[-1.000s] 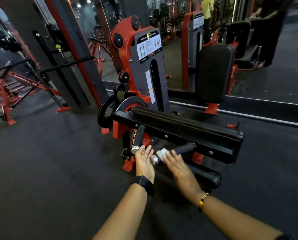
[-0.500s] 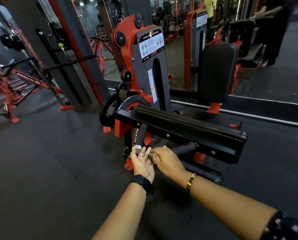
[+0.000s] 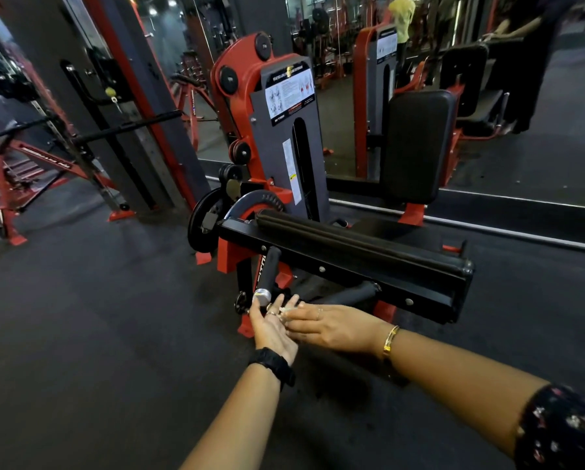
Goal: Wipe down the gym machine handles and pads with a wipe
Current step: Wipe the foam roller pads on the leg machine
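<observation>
Dark rubber floor runs to a mirrored wall, red racks left, ceiling spotlights above.

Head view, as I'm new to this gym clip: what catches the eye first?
The red and black machine fills the centre, its long black pad lying across the frame. Low in the middle, the left hand and right hand meet by the silver end cap of a black handle, a scrap of white wipe showing between their fingers.
</observation>
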Demonstrator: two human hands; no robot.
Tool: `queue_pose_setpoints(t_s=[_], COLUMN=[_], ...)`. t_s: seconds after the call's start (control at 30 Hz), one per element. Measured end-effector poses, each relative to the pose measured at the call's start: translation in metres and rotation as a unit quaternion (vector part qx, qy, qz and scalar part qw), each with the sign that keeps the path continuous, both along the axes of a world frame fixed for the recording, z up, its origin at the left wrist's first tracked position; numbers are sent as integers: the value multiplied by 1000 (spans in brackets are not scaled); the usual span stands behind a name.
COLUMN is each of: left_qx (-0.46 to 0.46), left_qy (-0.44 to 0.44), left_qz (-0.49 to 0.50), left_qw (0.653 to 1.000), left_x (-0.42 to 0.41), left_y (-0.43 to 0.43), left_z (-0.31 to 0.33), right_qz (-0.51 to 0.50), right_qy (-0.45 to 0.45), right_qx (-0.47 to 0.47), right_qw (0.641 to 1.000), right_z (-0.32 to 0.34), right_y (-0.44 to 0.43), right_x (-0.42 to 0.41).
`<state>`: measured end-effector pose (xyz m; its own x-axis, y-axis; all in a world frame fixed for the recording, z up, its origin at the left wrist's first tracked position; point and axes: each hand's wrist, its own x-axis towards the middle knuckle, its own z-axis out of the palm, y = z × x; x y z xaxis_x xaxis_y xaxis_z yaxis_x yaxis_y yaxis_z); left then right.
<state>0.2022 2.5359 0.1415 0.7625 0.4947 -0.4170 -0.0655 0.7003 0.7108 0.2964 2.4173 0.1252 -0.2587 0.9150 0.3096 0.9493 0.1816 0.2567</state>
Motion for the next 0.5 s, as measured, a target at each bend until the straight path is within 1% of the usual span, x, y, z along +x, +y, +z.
queue_pose_setpoints(t_s=[0.07, 0.13, 0.2, 0.27, 0.3, 0.33, 0.37, 0.4, 0.43, 0.47, 0.5], left_qx=[39, 110, 209, 311, 358, 392, 409, 414, 416, 429, 451], left_qy=[-2, 5, 9, 36, 51, 51, 44, 44, 49, 58, 64], left_qz=[-9, -24, -65, -130, -155, -169, -174, -173, -170, -168, -170], left_qw=[999, 994, 976, 941, 919, 903, 895, 893, 892, 885, 874], left_x=[0, 1, 4, 4, 5, 4, 2, 1, 1, 1, 1], left_y=[-2, -5, -9, -13, -16, -18, -19, -20, -20, -20, -20], left_z=[4, 8, 13, 16, 16, 15, 13, 12, 12, 10, 10], right_qz=[-53, -163, -295, -390, -420, -443, -455, -446, -421, -389, -355], right_qy=[40, 102, 151, 198, 225, 260, 291, 327, 352, 371, 366], right_qx=[48, 95, 106, 102, 123, 144, 173, 191, 198, 194, 193], right_qw=[997, 977, 937, 893, 871, 846, 824, 811, 812, 821, 838], right_z=[-4, -12, -18, -20, -20, -21, -21, -21, -21, -19, -17], right_y=[-16, -35, -53, -57, -52, -44, -36, -25, -15, -7, -2], right_x=[4, 12, 21, 26, 24, 17, 7, -7, -23, -40, -56])
